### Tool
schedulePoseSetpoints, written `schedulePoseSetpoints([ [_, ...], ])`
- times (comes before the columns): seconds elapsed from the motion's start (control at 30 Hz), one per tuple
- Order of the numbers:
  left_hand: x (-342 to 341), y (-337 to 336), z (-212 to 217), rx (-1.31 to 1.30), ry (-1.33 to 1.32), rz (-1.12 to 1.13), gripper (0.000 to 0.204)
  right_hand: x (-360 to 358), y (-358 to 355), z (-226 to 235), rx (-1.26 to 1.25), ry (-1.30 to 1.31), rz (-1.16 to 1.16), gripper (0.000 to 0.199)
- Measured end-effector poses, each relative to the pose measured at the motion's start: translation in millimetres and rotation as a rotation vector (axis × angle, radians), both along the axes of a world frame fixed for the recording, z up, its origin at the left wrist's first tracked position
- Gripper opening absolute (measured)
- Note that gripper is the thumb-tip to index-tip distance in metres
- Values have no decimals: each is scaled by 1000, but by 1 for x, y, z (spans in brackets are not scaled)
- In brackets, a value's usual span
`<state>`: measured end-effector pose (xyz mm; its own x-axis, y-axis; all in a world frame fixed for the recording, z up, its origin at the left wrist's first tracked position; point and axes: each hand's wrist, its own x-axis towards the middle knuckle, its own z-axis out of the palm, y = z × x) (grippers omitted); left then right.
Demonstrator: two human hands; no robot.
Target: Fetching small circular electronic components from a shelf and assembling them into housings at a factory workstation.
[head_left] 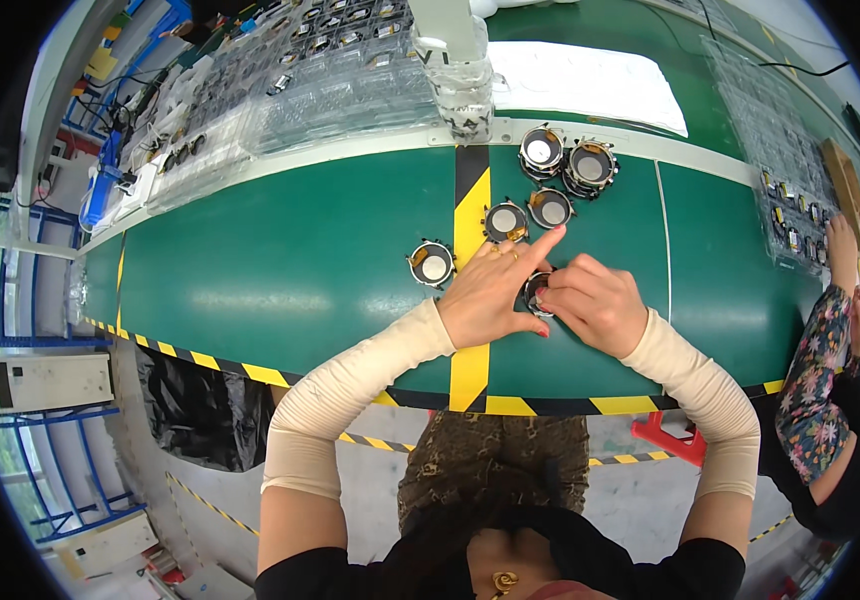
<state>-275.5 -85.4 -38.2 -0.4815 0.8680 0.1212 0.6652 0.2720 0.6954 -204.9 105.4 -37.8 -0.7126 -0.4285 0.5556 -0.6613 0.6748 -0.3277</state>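
Round black parts with metal rims and pale discs in their middles, like watch cases, lie on the green bench. My right hand is closed, its thumb and fingers pinched at one such round part, which they partly cover. Beside it my left hand has its fingers stretched out and its thumb apart, with the index pointing toward another round part. Its other fingertips reach a round part on the striped tape. One more round part sits left of that hand.
Stacked round parts stand against the bench's back rail. Beyond it lie a white cloth and clear plastic trays of small components. A tray is at the right, near a co-worker's hand. Yellow-black tape crosses the bench.
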Motion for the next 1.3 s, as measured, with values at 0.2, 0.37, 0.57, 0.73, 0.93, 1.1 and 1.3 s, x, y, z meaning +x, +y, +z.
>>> schedulePoseSetpoints([
  [0.2, 0, 1, 2, 18, -36, -6, 112, 8, -12, -4, -125, -50, -236, 14],
  [0.37, 0, 0, 2, 30, -24, 0, 112, 10, -19, -3, -60, -41, -267, 13],
  [0.57, 0, 0, 2, 10, -41, -1, 109, 10, -18, -4, -62, -45, -274, 12],
  [0.73, 0, 0, 2, 23, -46, -7, 107, 11, -18, -2, -56, -39, -270, 12],
  [0.93, -1, -2, 0, 36, -41, -13, 106, 10, -20, 1, -41, -30, -262, 13],
  [1.1, -2, -2, 0, 39, -14, -26, 106, 8, -16, 0, -30, -24, -207, 14],
  [1.3, -3, -3, 1, 45, -29, -43, 106, 6, -4, 3, -13, -90, -57, 12],
])
